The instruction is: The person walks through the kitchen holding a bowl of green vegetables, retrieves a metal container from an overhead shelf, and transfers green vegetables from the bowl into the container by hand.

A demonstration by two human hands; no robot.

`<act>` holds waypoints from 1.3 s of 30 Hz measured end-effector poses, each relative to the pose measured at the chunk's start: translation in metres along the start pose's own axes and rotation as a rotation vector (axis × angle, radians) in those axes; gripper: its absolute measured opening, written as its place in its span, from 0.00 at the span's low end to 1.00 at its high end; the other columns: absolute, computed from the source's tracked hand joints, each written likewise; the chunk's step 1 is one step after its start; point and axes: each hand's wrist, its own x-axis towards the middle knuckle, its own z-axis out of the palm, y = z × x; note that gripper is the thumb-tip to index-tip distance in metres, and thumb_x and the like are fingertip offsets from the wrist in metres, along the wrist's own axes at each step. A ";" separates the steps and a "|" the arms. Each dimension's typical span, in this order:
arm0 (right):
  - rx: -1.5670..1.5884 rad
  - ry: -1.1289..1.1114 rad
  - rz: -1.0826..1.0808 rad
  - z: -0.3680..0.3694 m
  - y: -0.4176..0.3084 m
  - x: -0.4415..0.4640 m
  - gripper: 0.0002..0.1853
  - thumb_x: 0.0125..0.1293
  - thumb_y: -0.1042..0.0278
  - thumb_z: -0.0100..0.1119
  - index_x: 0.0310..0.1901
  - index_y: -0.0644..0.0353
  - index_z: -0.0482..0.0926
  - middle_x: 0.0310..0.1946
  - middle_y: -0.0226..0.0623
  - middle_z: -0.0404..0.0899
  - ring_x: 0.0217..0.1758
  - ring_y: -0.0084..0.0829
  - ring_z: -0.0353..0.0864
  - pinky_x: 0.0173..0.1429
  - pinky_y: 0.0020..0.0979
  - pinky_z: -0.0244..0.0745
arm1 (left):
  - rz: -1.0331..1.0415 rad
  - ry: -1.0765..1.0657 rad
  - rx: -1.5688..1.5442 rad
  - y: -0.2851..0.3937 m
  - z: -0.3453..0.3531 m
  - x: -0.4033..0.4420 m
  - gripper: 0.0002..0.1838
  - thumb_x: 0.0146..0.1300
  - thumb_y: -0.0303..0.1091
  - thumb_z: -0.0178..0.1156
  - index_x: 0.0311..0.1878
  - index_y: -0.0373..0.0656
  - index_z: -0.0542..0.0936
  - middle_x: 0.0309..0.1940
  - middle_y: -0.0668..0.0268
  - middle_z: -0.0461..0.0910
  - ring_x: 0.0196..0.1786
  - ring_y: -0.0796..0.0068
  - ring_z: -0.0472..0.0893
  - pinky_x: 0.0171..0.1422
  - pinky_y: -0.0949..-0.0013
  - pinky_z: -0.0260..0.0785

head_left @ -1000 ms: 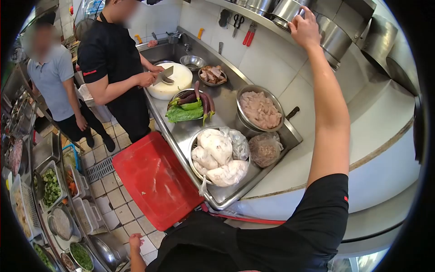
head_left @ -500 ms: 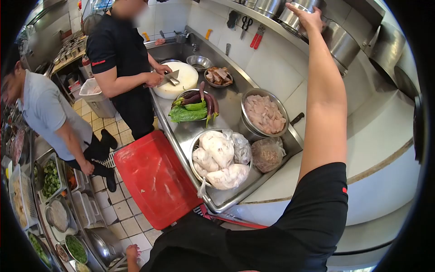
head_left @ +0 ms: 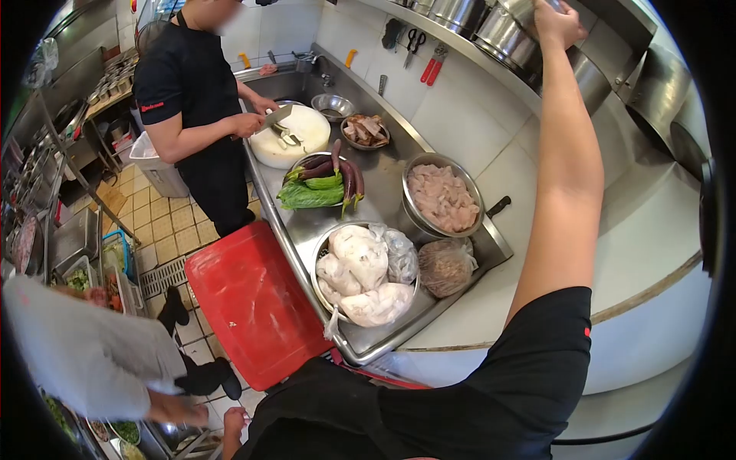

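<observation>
The right grip [head_left: 561,27] is raised at the far right, beside a steel pot [head_left: 504,40] on a shelf [head_left: 491,67]. The pot stands just left of the grip; the fingers meet the edge of view, and whether they close on anything cannot be told. The left grip [head_left: 235,420] hangs low at the near left, its width unclear. Beyond it, a red lid [head_left: 257,307] adjoins the steel desk [head_left: 387,180].

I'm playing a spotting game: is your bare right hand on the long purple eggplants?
No, the right hand is up at the shiny round metal pots.
</observation>
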 end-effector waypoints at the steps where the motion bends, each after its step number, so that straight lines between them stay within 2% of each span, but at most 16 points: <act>1: 0.015 0.096 -0.025 -0.004 -0.009 0.006 0.36 0.36 0.47 0.78 0.48 0.59 0.77 0.50 0.52 0.71 0.53 0.46 0.73 0.57 0.40 0.70 | 0.009 0.003 0.042 0.009 0.006 0.003 0.08 0.59 0.32 0.54 0.37 0.40 0.78 0.28 0.61 0.79 0.21 0.72 0.76 0.23 0.69 0.68; 6: 0.313 0.309 -0.254 -0.042 -0.057 -0.011 0.34 0.39 0.54 0.77 0.47 0.62 0.76 0.49 0.47 0.68 0.48 0.41 0.72 0.54 0.39 0.71 | 0.352 0.176 0.140 0.103 0.047 0.042 0.08 0.58 0.35 0.59 0.32 0.39 0.78 0.21 0.67 0.76 0.24 0.77 0.75 0.26 0.72 0.66; 7: 0.391 0.279 -0.247 -0.052 -0.074 -0.030 0.35 0.40 0.55 0.77 0.49 0.65 0.74 0.48 0.45 0.67 0.47 0.39 0.71 0.52 0.38 0.72 | 0.378 0.179 0.143 0.175 0.063 0.015 0.09 0.61 0.35 0.58 0.33 0.39 0.78 0.19 0.70 0.73 0.23 0.79 0.73 0.27 0.75 0.64; 8: 0.639 0.021 -0.017 -0.083 -0.109 -0.072 0.38 0.41 0.59 0.76 0.52 0.67 0.69 0.47 0.42 0.66 0.44 0.34 0.70 0.48 0.35 0.73 | 0.470 0.097 -0.100 0.236 0.082 0.002 0.09 0.65 0.35 0.56 0.36 0.40 0.78 0.22 0.71 0.74 0.25 0.81 0.72 0.29 0.76 0.64; 10: 0.671 -0.023 -0.234 -0.085 -0.101 -0.128 0.39 0.42 0.62 0.77 0.54 0.65 0.64 0.47 0.43 0.64 0.46 0.32 0.69 0.45 0.35 0.74 | 0.667 -0.042 -0.353 0.369 0.113 -0.053 0.08 0.68 0.34 0.53 0.39 0.39 0.77 0.33 0.67 0.78 0.36 0.78 0.78 0.39 0.74 0.71; 12: 0.748 0.010 -0.386 -0.097 -0.104 -0.201 0.42 0.29 0.50 0.81 0.49 0.61 0.73 0.52 0.44 0.62 0.58 0.44 0.64 0.58 0.39 0.65 | 0.862 -0.328 -0.537 0.461 0.128 -0.093 0.11 0.69 0.36 0.52 0.45 0.38 0.76 0.43 0.62 0.79 0.43 0.71 0.80 0.49 0.69 0.74; 13: 0.788 -0.038 -0.403 -0.102 -0.102 -0.239 0.43 0.32 0.49 0.80 0.51 0.60 0.73 0.50 0.41 0.70 0.57 0.40 0.69 0.61 0.38 0.66 | 0.941 -0.477 -0.554 0.497 0.130 -0.110 0.15 0.69 0.39 0.50 0.50 0.38 0.74 0.47 0.60 0.78 0.46 0.69 0.80 0.51 0.66 0.73; 14: 0.852 -0.155 -0.382 -0.124 -0.108 -0.272 0.40 0.30 0.57 0.82 0.48 0.61 0.72 0.48 0.41 0.67 0.57 0.40 0.67 0.60 0.38 0.64 | 0.982 -0.578 -0.576 0.529 0.132 -0.139 0.19 0.69 0.44 0.49 0.55 0.40 0.72 0.51 0.60 0.77 0.50 0.66 0.79 0.54 0.63 0.71; 16: 0.941 -0.385 -0.248 -0.155 -0.114 -0.325 0.42 0.29 0.54 0.81 0.49 0.62 0.72 0.51 0.49 0.61 0.58 0.44 0.63 0.58 0.40 0.65 | 1.075 -0.754 -0.674 0.567 0.131 -0.170 0.22 0.68 0.49 0.49 0.59 0.46 0.70 0.54 0.63 0.76 0.54 0.68 0.76 0.57 0.61 0.69; 22: 1.044 -0.764 -0.097 -0.176 -0.105 -0.390 0.41 0.28 0.58 0.81 0.48 0.60 0.71 0.52 0.48 0.59 0.57 0.45 0.62 0.60 0.42 0.65 | 0.974 -0.777 -0.857 0.564 0.119 -0.174 0.19 0.70 0.42 0.47 0.59 0.44 0.70 0.56 0.63 0.75 0.56 0.69 0.76 0.58 0.64 0.69; 25: 0.793 -0.860 -0.312 -0.161 -0.090 -0.366 0.42 0.30 0.55 0.81 0.50 0.60 0.71 0.51 0.47 0.63 0.58 0.43 0.62 0.61 0.43 0.63 | 0.896 -0.816 -0.987 0.545 0.113 -0.139 0.18 0.70 0.41 0.48 0.58 0.44 0.71 0.56 0.63 0.76 0.58 0.67 0.75 0.60 0.62 0.69; 29: 0.306 -0.177 -0.145 -0.073 -0.036 -0.222 0.51 0.40 0.36 0.73 0.57 0.67 0.64 0.50 0.44 0.67 0.56 0.43 0.66 0.62 0.41 0.61 | 0.756 -0.697 -1.091 0.520 0.096 -0.130 0.15 0.71 0.37 0.47 0.56 0.45 0.72 0.56 0.64 0.76 0.59 0.66 0.75 0.59 0.58 0.70; 30: 0.168 -0.205 -0.002 -0.057 -0.022 -0.171 0.57 0.37 0.36 0.74 0.61 0.68 0.57 0.56 0.61 0.60 0.64 0.49 0.60 0.64 0.43 0.62 | 0.724 -0.677 -1.094 0.519 0.093 -0.124 0.13 0.70 0.37 0.48 0.55 0.46 0.72 0.55 0.65 0.76 0.57 0.67 0.76 0.58 0.59 0.70; 31: -0.016 -0.128 0.034 -0.056 -0.040 -0.135 0.48 0.44 0.47 0.74 0.62 0.62 0.59 0.51 0.53 0.65 0.58 0.48 0.66 0.60 0.44 0.66 | 0.695 -0.658 -1.099 0.519 0.091 -0.119 0.12 0.70 0.36 0.49 0.54 0.48 0.72 0.54 0.66 0.77 0.56 0.68 0.77 0.57 0.59 0.71; 34: -0.222 -0.247 0.187 -0.031 -0.037 -0.072 0.55 0.40 0.40 0.73 0.66 0.60 0.56 0.63 0.61 0.59 0.66 0.55 0.59 0.67 0.46 0.59 | 0.677 -0.652 -1.093 0.531 0.097 -0.107 0.10 0.69 0.35 0.50 0.52 0.49 0.72 0.52 0.68 0.78 0.54 0.69 0.78 0.56 0.60 0.71; 39: -0.256 -0.446 0.317 0.019 0.021 -0.033 0.54 0.33 0.35 0.74 0.58 0.67 0.65 0.45 0.57 0.75 0.49 0.43 0.78 0.54 0.38 0.75 | 0.716 -0.764 -1.055 0.586 0.124 -0.115 0.10 0.69 0.35 0.50 0.52 0.51 0.72 0.51 0.69 0.79 0.52 0.71 0.79 0.56 0.59 0.71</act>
